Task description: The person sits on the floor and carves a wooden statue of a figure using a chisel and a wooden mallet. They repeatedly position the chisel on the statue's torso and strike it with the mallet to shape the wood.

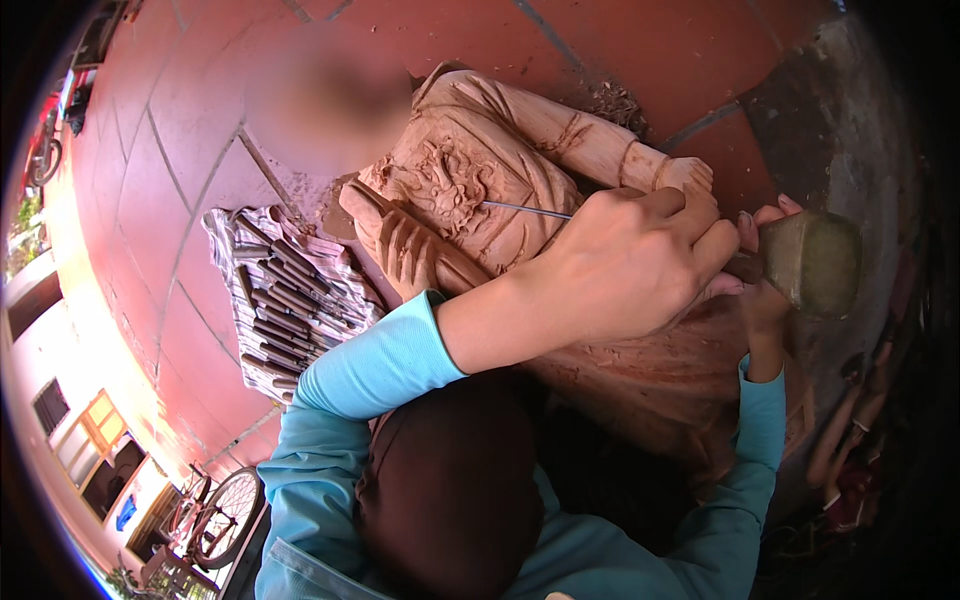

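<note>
A large carved figure of pale reddish wood (530, 240) lies across the middle, with folded robes, carved hands and a beast-face relief (450, 190) on its chest. My left hand (635, 260) is closed around a chisel, its handle mostly hidden in my fist. The thin metal shaft of the chisel (525, 209) points left, its tip at the relief's edge. My right hand (765, 300), partly hidden behind my left hand and the tool, grips a wooden mallet (815, 265) with a blocky, worn, greenish-brown head, close to the chisel's handle end.
Several dark-handled carving tools (285, 300) lie on a striped cloth (225, 240) to the left. Wood chips (615, 105) lie beyond the figure on the red tiled floor (660, 50). A bicycle (225, 520) stands at lower left. Another person's arm (850, 430) shows dimly at right.
</note>
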A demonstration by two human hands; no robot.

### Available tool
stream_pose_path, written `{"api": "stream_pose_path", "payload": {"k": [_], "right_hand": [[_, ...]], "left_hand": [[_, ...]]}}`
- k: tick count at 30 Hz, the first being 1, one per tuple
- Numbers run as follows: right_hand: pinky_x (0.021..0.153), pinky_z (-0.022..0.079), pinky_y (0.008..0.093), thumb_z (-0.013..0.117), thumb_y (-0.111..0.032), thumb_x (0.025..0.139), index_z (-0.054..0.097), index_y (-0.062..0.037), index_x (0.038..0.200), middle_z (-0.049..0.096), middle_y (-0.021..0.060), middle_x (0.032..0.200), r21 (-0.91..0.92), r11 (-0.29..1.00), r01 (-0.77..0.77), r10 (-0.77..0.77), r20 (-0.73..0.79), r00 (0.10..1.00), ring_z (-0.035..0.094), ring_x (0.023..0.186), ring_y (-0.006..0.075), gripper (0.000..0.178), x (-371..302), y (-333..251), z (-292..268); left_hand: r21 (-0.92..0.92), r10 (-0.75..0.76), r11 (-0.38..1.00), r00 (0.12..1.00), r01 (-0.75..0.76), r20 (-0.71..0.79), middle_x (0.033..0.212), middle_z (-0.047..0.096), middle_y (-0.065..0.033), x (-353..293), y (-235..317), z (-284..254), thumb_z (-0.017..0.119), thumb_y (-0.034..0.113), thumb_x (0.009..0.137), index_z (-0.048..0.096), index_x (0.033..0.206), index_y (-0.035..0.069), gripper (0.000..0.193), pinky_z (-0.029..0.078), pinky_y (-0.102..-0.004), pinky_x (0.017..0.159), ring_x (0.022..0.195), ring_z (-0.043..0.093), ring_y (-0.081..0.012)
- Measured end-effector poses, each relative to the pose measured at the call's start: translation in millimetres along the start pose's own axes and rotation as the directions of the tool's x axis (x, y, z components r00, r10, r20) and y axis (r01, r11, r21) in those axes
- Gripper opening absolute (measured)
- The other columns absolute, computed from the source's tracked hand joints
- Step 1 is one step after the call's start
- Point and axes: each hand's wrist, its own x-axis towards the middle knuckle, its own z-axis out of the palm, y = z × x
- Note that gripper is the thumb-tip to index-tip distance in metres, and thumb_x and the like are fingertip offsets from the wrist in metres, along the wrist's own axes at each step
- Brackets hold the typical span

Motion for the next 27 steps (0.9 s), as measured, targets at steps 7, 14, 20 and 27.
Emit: {"api": "stream_pose_path", "payload": {"k": [7, 14, 20, 27], "right_hand": [[0.091, 0.045, 0.0296, 0.065, -0.002, 0.091, 0.052, 0.0, 0.103, 0.058, 0.0014, 0.078, 0.117, 0.993, 0.014, -0.02, 0.052, 0.998, 0.055, 0.071, 0.0134, 0.018, -5.9, -6.7, 5.3], [0.093, 0.045, 0.0311, 0.066, -0.004, 0.09, 0.046, 0.0002, 0.115, 0.06, 0.0019, 0.078, 0.153, 0.986, -0.06, 0.075, -0.093, 0.993, 0.057, 0.071, 0.0149, 0.032, -6.8, -11.9, 12.2], [0.092, 0.045, 0.0317, 0.066, -0.003, 0.09, 0.056, -0.0018, 0.101, 0.058, 0.0035, 0.08, -0.087, 0.996, 0.014, -0.018, -0.038, 0.999, 0.057, 0.079, 0.0162, 0.015, -8.6, 0.0, 15.6], [0.092, 0.044, 0.0292, 0.062, 0.003, 0.09, 0.051, 0.0028, 0.117, 0.05, 0.0008, 0.072, 0.008, 0.988, 0.155, -0.154, -0.051, 0.987, 0.05, 0.069, 0.0105, 0.029, -4.6, -1.3, 20.2]], "left_hand": [[-0.04, 0.031, 0.999, 0.998, -0.028, 0.055, 0.083, 0.06, -0.0041, -6.6, 0.0, -2.9, 0.07, 0.034, 0.082, 0.061, 0.096, 0.006, 0.032, 0.049, -0.0318, 0.05, 0.067, 0.063, -0.0179], [-0.058, 0.037, 0.998, 0.996, -0.032, 0.086, 0.085, 0.06, -0.0039, -8.1, 0.7, -7.2, 0.07, 0.033, 0.081, 0.062, 0.101, 0.006, 0.035, 0.049, -0.0314, 0.05, 0.067, 0.062, -0.0174], [-0.086, 0.124, 0.988, 0.991, -0.129, -0.053, 0.082, 0.056, -0.0012, -7.1, -1.6, -10.2, 0.068, 0.033, 0.08, 0.062, 0.1, 0.008, 0.032, 0.048, -0.0286, 0.051, 0.065, 0.059, -0.0148], [0.029, 0.449, 0.892, 0.892, -0.45, 0.052, 0.074, 0.043, 0.0045, -38.7, 19.4, -15.0, 0.062, 0.024, 0.076, 0.062, 0.099, 0.017, 0.025, 0.04, -0.0234, 0.061, 0.07, 0.05, -0.0083]]}}
